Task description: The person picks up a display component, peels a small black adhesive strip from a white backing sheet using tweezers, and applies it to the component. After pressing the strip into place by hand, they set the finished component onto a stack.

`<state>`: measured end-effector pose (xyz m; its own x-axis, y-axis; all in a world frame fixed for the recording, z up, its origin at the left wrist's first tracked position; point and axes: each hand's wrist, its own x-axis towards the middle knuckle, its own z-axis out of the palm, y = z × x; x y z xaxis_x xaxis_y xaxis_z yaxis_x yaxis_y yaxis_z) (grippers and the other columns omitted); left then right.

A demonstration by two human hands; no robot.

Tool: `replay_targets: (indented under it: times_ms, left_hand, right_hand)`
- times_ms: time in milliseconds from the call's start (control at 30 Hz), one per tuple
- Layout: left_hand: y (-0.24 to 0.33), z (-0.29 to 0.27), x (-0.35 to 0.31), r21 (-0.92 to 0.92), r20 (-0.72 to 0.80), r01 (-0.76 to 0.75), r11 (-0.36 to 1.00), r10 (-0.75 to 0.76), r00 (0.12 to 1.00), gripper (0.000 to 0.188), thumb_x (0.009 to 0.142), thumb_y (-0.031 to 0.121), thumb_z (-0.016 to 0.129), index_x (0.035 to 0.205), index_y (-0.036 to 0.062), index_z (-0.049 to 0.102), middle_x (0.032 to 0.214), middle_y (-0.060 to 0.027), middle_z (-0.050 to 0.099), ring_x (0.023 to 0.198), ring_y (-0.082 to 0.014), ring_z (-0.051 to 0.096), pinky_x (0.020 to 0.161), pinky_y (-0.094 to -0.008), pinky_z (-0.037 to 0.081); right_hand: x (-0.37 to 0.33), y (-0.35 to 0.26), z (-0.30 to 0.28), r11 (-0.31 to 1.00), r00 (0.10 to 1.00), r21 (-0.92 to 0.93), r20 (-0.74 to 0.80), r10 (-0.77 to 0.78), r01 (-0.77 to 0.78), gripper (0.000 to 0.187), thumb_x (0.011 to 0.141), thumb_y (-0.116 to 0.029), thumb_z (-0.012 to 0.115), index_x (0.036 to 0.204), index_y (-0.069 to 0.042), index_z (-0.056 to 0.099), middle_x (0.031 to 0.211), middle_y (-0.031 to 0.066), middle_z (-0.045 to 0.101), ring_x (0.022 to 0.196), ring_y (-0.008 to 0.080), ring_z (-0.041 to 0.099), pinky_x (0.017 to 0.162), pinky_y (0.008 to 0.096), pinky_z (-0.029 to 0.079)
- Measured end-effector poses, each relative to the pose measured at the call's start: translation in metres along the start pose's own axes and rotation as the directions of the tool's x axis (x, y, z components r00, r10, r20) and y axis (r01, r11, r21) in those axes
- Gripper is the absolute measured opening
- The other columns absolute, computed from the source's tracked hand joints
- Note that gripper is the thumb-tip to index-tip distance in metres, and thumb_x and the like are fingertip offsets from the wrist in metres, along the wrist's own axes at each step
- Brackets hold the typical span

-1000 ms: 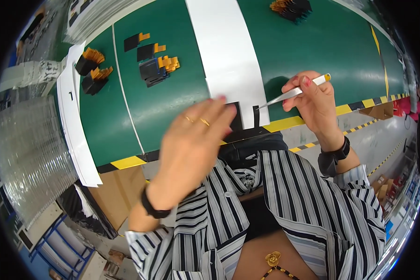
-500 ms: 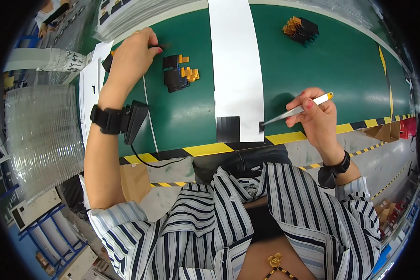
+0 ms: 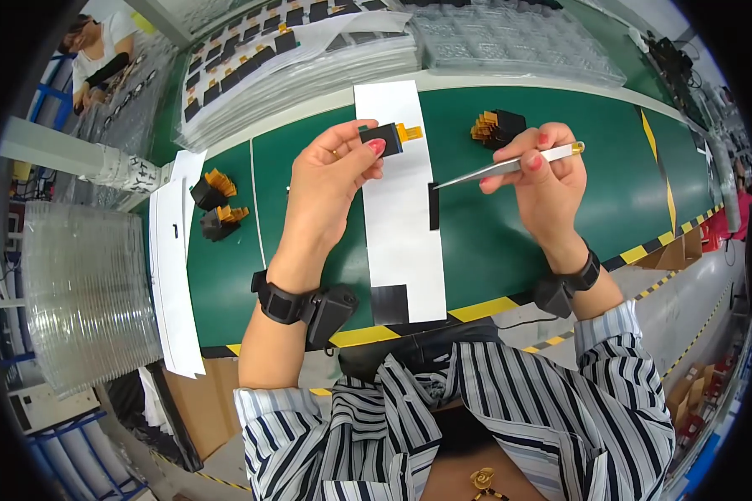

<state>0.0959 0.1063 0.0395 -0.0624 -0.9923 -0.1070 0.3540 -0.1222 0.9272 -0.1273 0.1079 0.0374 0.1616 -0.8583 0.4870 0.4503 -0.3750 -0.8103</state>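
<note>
My left hand (image 3: 326, 184) pinches a small black display module (image 3: 383, 140) between thumb and fingers, its orange ribbon cable pointing right, above a white paper strip (image 3: 393, 234). In my right hand (image 3: 551, 188) is a pair of metal tweezers (image 3: 497, 169), held like a pen. A narrow black strip (image 3: 434, 209) hangs at the tweezer tips, overlapping the paper's right edge in view. On the paper's near end lies a dark square piece (image 3: 389, 304). Beyond my right hand sits a pile of black modules with orange cables (image 3: 503, 127).
Two small piles of modules, one farther back (image 3: 211, 192) and one nearer (image 3: 222, 224), rest at the mat's left. Stacked trays of modules (image 3: 251, 58) and clear trays (image 3: 510, 42) line the back. More clear trays (image 3: 83, 275) stand left. A person (image 3: 104, 54) sits at far left.
My left hand has come from the mat's left side to over the paper, now with a module in view. The tweezers have lifted the black strip off the paper's near end. The view has shifted.
</note>
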Motion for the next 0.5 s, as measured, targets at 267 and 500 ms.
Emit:
replay_targets:
  times_ms: [267, 500]
  left_hand:
    - [-0.005, 0.009, -0.004, 0.034, 0.046, 0.030, 0.999, -0.032, 0.998, 0.024, 0.076, 0.000, 0.058, 0.100, -0.0023, 0.056, 0.070, -0.0004, 0.053, 0.062, -0.0083, 0.051, 0.061, -0.0207, 0.043]
    - [-0.009, 0.012, -0.004, 0.041, 0.075, 0.063, 0.997, -0.066, 0.995, 0.023, 0.076, -0.001, 0.058, 0.099, -0.0027, 0.056, 0.072, -0.0014, 0.055, 0.062, -0.0079, 0.051, 0.059, -0.0198, 0.041]
  right_hand:
    - [0.004, 0.009, -0.002, 0.997, 1.000, -0.070, 0.001, 0.021, -0.021, 0.012, 0.086, -0.009, 0.047, 0.091, -0.005, 0.037, 0.088, 0.0209, 0.055, 0.066, 0.0290, 0.061, 0.060, 0.0367, 0.054]
    - [0.009, 0.014, -0.008, 0.998, 0.998, -0.045, -0.053, 0.038, -0.041, 0.010, 0.087, -0.008, 0.046, 0.091, -0.004, 0.037, 0.091, 0.0210, 0.055, 0.070, 0.0302, 0.062, 0.063, 0.0372, 0.054]
